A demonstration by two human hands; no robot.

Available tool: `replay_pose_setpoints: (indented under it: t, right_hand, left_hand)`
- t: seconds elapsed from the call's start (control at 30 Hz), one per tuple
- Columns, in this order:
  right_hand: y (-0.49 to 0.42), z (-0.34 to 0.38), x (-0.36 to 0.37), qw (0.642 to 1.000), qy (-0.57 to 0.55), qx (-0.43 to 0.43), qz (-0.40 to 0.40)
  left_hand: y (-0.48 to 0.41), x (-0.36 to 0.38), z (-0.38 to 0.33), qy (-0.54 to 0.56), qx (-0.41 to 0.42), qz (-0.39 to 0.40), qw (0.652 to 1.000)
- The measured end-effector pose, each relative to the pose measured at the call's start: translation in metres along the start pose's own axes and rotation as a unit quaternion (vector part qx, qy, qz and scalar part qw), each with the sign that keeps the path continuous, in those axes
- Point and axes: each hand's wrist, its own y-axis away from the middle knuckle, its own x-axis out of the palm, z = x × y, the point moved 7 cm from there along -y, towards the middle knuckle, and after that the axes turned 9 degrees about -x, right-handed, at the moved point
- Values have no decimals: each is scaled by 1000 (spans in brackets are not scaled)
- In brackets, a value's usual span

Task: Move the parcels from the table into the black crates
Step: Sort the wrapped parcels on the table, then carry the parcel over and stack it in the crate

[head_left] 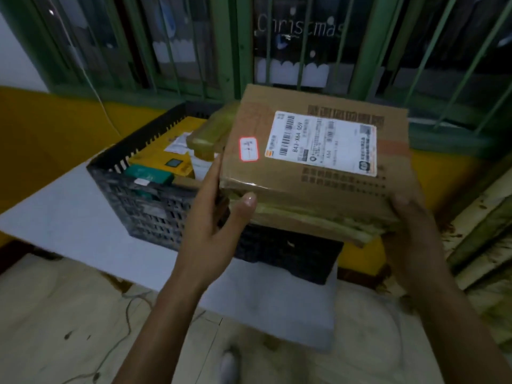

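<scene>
A brown cardboard parcel (318, 162) with a white shipping label and a small red-edged sticker hangs in the air above the right half of a black slatted crate (144, 200). My left hand (219, 214) grips its near left corner, thumb against the front edge. My right hand (410, 217) grips its near right corner from below. Inside the crate lie a yellow parcel (166, 156), a green box (151, 174) and a tape-wrapped brown parcel (210, 134) partly hidden by the held parcel.
The crate stands on a white board (69, 212) low over a pale tiled floor (55, 314). A yellow ledge (41, 120) and green barred windows run behind. A worn green-white frame (484, 231) stands at the right. A cable trails across the floor at the left.
</scene>
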Motion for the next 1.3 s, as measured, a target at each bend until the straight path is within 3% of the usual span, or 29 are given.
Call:
replay_pose_setpoints:
  t: [0.07,0.13,0.3,0.43,0.57,1.0,1.3]
  right_hand:
    - [-23,-12,16,999,26,1,-47]
    - [-48,-33,33,997,59,23,-46]
    - [-90,-91,45,991,38,73,-104]
    - [-102,-142,35,965,105,153,-186]
    - [-100,-164,29,936,194,159,-246]
    - [-122,-176,28,914,212,127,-320]
    - [-119,-166,32,890,308,124,-312]
  left_hand:
    - [-31,-3,27,-5,-31,1,1000]
    - [-70,-4,50,4,-53,6,999]
    - [-147,1,120,1,-122,33,992]
    - [-169,21,174,-55,-221,48,973]
    - [-149,37,172,-60,-201,24,978]
    - [-171,43,186,-28,-158,36,986]
    - [-176,31,178,-136,-52,16,989]
